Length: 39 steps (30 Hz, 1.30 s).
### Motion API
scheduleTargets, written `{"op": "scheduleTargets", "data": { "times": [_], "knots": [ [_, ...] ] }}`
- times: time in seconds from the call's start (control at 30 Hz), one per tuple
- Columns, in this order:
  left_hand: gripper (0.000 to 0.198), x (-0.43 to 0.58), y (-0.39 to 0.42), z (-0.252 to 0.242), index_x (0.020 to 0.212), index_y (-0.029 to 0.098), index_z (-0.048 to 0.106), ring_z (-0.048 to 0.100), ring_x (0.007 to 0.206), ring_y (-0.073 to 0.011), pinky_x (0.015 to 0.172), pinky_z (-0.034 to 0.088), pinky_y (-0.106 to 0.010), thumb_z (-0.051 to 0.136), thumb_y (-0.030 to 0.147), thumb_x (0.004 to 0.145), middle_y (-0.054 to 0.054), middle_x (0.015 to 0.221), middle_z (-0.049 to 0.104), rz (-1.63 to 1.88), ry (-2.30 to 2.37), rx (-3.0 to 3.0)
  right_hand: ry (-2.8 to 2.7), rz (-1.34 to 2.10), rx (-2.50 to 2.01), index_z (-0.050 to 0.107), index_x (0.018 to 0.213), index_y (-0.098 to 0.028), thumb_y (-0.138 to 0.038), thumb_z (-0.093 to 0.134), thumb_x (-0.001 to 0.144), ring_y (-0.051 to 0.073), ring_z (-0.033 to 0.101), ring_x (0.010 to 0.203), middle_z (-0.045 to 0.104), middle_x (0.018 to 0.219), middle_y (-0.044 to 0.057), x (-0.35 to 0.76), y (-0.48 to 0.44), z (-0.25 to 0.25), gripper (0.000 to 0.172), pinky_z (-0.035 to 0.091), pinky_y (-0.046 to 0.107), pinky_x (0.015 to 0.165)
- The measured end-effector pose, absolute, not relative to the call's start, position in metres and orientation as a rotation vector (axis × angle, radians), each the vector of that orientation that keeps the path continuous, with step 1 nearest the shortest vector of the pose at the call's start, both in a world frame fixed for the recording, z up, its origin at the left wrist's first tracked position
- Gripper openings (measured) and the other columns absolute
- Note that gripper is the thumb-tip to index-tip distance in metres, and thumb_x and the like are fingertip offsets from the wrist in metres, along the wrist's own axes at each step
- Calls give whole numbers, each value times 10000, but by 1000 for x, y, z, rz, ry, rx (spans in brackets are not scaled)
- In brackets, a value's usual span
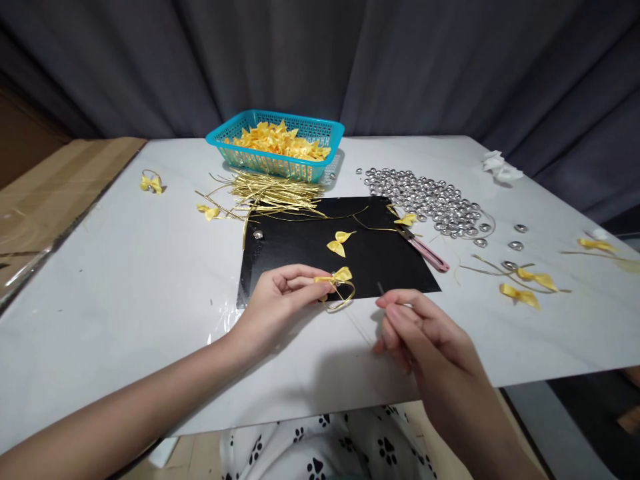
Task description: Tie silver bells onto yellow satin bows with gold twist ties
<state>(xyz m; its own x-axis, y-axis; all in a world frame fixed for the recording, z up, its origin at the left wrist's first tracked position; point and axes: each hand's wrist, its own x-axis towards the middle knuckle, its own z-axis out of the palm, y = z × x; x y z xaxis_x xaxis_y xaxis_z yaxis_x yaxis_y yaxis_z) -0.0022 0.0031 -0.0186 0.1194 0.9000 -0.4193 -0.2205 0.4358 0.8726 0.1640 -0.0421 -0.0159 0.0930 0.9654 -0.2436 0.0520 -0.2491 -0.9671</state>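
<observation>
My left hand [293, 293] pinches a yellow ribbon bow [343, 274] with a loop of gold cord [345, 303] on it, over the near edge of a black mat [295, 247]. A small silvery piece shows at the middle of this bow. To the right, my right hand [415, 327] is closed on a thin needle [380, 288], its tip pointing up. A fine pale thread [361, 327] runs between the two hands. Just beyond the left hand, another yellow bow [340, 244] lies on the mat.
A blue basket [275, 160] of yellow bows stands at the back, gold cords [275, 192] before it. Silver beads [425, 197] are heaped at right, near pink-handled snips [425, 252]. Loose bows [520, 295] lie far right; a looped bow [151, 183] lies left. A cardboard box [65, 180] borders the table.
</observation>
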Motion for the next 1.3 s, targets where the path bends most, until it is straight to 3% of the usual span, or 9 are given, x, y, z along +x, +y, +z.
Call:
{"op": "scheduleTargets", "data": {
  "times": [0.13,0.37,0.63,0.77,0.93,1.07,1.3],
  "knots": [
    [74,-2,3,-18,705,142,705,612,622,-96,598,443,-195,733,153,637,-28,661,714,926,1176,758,-900,1189,-1451,583,838,-215,-363,631,791,80,474,498,442,498,-61,183,-37,-14,163,433,178,508],
    [55,2,1,-12,653,146,688,603,566,-119,577,437,-233,700,107,616,-28,581,684,855,1230,765,-832,1069,-1313,614,811,-240,-317,681,758,62,347,447,442,558,-60,198,-29,-2,116,532,248,638],
    [19,1,3,-11,687,132,677,577,556,-99,588,447,-223,674,128,668,-21,597,673,850,1202,808,-905,1055,-1316,609,822,-230,-308,651,787,73,385,454,490,548,-50,189,-21,3,95,498,240,587],
    [53,0,3,-13,720,129,683,598,593,-105,609,439,-224,688,138,668,-27,636,690,857,1206,809,-922,1060,-1300,588,835,-214,-300,637,789,59,432,432,592,602,-37,178,-22,3,109,495,220,551],
    [87,-2,1,-15,744,142,693,643,685,-145,680,463,-258,709,177,666,-51,711,723,876,1136,796,-953,1301,-1489,531,751,-193,-390,626,780,57,450,384,658,647,-12,144,-36,-3,221,464,228,482],
    [35,-3,1,-15,679,147,686,620,632,-122,637,455,-236,697,180,683,-26,646,696,880,1095,804,-1019,1396,-1525,537,709,-179,-415,629,760,58,445,358,656,616,-3,129,-38,-13,259,379,204,394],
    [41,-4,1,-15,685,125,680,586,598,-87,598,434,-191,659,139,718,-15,619,673,857,994,785,-900,1358,-1541,534,678,-173,-370,630,776,53,495,375,654,581,-20,120,-32,-16,240,428,201,473]
  ]
}}
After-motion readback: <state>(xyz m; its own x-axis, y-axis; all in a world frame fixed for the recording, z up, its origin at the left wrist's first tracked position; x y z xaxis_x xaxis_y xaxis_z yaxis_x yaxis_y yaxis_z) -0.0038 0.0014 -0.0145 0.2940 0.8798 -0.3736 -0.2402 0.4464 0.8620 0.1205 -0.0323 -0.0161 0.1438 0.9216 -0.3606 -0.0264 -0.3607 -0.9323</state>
